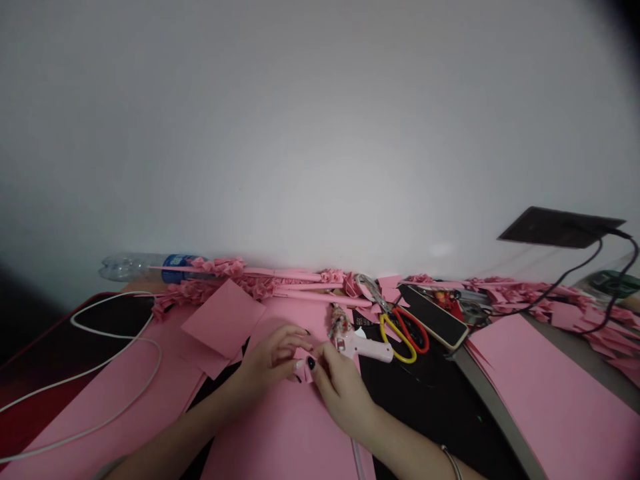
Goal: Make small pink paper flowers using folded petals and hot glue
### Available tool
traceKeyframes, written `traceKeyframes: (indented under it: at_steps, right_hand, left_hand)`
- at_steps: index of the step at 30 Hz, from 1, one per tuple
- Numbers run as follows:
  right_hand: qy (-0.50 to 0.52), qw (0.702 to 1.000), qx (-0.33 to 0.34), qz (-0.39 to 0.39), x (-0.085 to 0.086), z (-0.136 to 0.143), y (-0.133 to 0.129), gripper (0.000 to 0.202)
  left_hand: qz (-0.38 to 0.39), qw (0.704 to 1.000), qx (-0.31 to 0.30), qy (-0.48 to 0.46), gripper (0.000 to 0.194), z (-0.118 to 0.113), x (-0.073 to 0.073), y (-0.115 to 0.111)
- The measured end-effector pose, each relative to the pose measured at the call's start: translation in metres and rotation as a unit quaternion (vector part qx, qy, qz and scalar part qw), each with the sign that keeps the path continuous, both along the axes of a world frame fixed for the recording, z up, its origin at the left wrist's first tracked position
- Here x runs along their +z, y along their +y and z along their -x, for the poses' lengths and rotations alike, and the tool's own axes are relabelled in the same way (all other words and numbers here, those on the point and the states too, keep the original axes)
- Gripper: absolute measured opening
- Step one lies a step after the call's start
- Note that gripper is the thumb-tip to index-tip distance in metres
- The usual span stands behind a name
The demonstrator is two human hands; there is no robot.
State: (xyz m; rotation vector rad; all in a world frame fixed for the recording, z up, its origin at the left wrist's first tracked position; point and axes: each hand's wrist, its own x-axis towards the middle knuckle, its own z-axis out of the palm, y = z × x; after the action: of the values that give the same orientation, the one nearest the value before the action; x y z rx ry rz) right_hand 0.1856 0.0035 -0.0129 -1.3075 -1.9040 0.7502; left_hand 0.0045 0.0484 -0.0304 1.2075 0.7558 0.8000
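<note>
Between the fingertips of both hands is a small folded piece of pink paper (305, 372), partly covered by the fingers. My left hand (275, 353) pinches it from the left side. From the right, my right hand (337, 380) grips it with thumb and fingers. Beneath both hands lies a large pink sheet (280, 433). A glue gun (367, 347) with a crusted nozzle rests just beyond my right hand. To its right are scissors (400, 333) with one yellow and one red handle. Square pink papers (224, 319) lie beyond my left hand.
A phone (440, 317) lies right of the scissors. Folded pink paper flowers on stems (220, 267) line the wall beside a plastic bottle (133, 267). A white cable (115, 353) loops at left. More pink sheets (560, 393) lie right, below a black wall plate (555, 227) with cords.
</note>
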Motion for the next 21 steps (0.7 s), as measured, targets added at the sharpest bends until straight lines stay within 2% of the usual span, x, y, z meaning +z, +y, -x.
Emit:
traceKeyframes:
  at_steps: [6,11,15,21]
  right_hand:
    - [-0.009,1.0,0.0,-0.005,-0.0033,-0.0007,0.0008,0.014]
    - [0.0,1.0,-0.009,0.007,-0.0074,-0.0012,0.001,0.015]
    - [0.016,1.0,-0.008,0.023,-0.0058,-0.0007,0.0009,0.012]
    - [0.034,0.999,0.002,0.017,-0.0047,-0.0001,0.0006,0.012]
  left_hand:
    - [-0.087,0.993,0.047,0.058,0.034,-0.0009,0.0007,-0.0016]
    - [-0.107,0.989,0.079,0.058,0.028,0.0003,-0.0026,0.0007]
    - [-0.128,0.984,0.093,0.085,0.028,-0.0006,0.0005,0.0008]
    - [-0.118,0.983,0.081,0.11,0.036,-0.0013,0.0069,-0.0019]
